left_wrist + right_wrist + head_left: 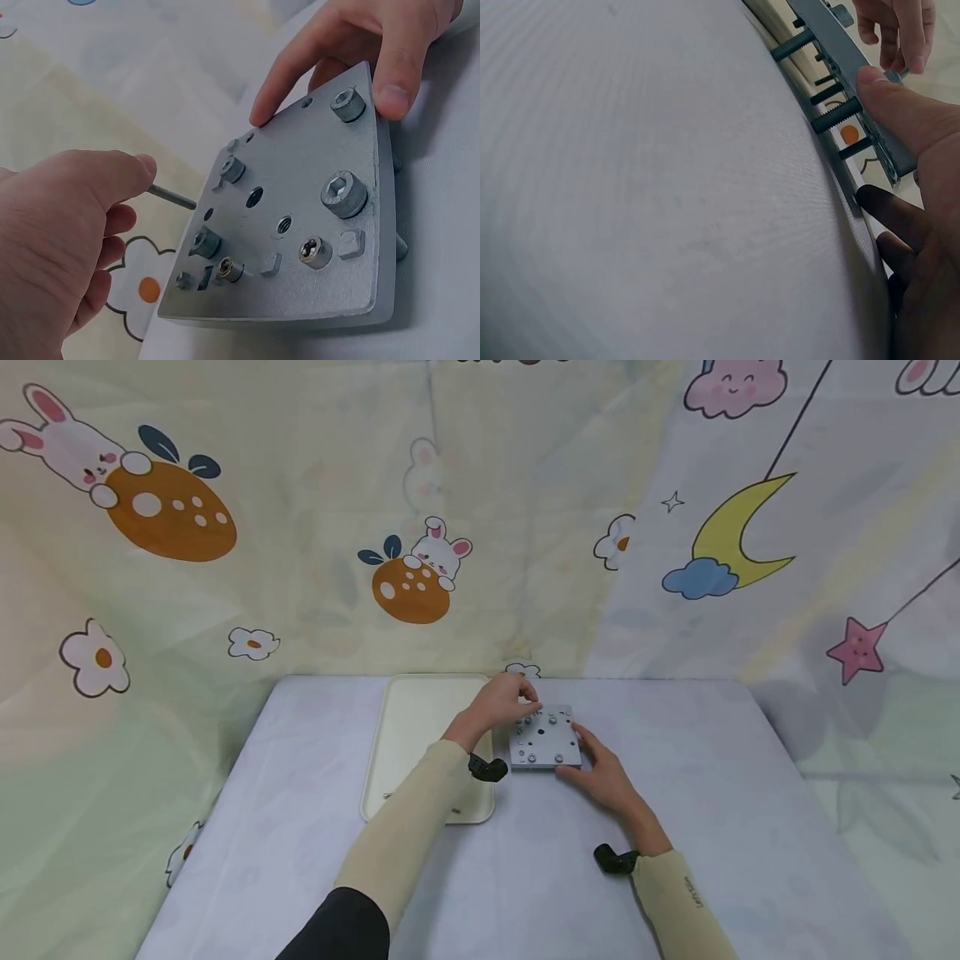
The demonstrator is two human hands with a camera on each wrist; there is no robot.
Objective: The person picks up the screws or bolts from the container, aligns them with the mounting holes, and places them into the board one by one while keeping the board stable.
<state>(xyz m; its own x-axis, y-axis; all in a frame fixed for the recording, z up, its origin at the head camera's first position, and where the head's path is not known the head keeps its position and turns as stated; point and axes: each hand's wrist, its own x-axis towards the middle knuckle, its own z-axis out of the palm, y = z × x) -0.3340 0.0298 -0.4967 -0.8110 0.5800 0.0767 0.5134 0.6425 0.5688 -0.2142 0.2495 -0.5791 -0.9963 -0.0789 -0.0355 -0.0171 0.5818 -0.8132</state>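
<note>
A grey metal plate [543, 739] carries several socket-head screws [343, 193], small square pegs and open holes on its upper face. Threaded screw shanks [836, 116] stick out beneath it in the right wrist view. At the plate's far left part, my left hand [498, 703] pinches a thin metal rod [172, 196] between thumb and fingers; the rod's far end reaches the plate's edge region in the left wrist view. My right hand [609, 781] grips the plate at its right side, thumb on the near edge and fingers along the right edge.
A cream tray [405, 718] lies left of the plate, partly under my left forearm. Small metal pieces [455, 811] rest near its front edge. A white cloth covers the table [637, 718], and a printed curtain [525, 585] hangs behind it.
</note>
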